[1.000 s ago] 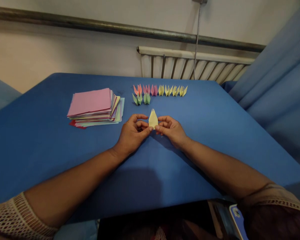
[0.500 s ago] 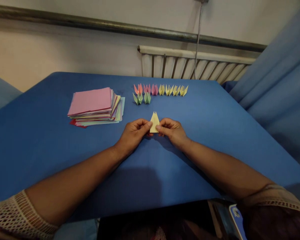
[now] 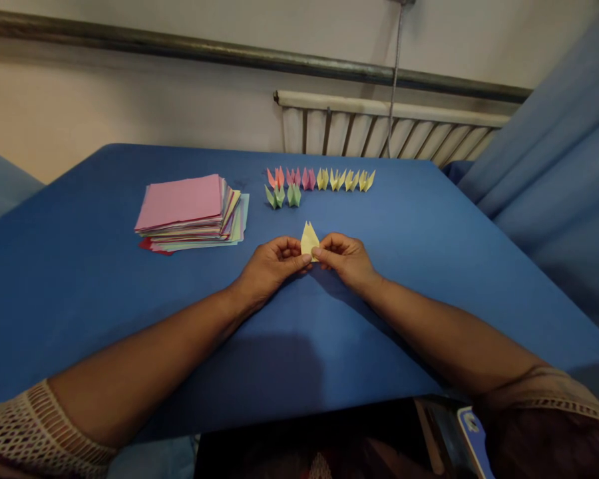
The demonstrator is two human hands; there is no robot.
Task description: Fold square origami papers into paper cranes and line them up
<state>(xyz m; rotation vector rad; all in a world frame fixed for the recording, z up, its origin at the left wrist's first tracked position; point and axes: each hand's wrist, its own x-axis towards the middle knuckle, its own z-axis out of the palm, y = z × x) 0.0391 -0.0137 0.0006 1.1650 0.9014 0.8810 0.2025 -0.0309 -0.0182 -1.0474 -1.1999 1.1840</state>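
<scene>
A small folded piece of yellow paper [image 3: 309, 239] is held upright over the middle of the table, its split point facing away from me. My left hand [image 3: 274, 266] pinches its lower left part, thumb across the bottom edge. From the other side my right hand [image 3: 346, 261] grips the lower right edge, its thumb on the paper's face. The fingers behind the paper are partly hidden. Beyond my hands stand folded paper cranes in two rows: orange [image 3: 275, 177], pink [image 3: 308, 179] and several yellow ones [image 3: 337, 179] behind, two green ones [image 3: 293, 195] in front.
A thick stack of coloured paper [image 3: 184, 199], pink on top, lies on the blue table [image 3: 104, 279] to the left. Behind the table are a radiator [image 3: 344, 103] and a wall pipe [image 3: 190, 50]. A blue curtain [image 3: 554, 173] hangs at the right.
My left thumb has slid down and right toward the paper's bottom edge. The paper's sides now look more curved, and its lower corners are more covered. The cranes and stack stay put.
</scene>
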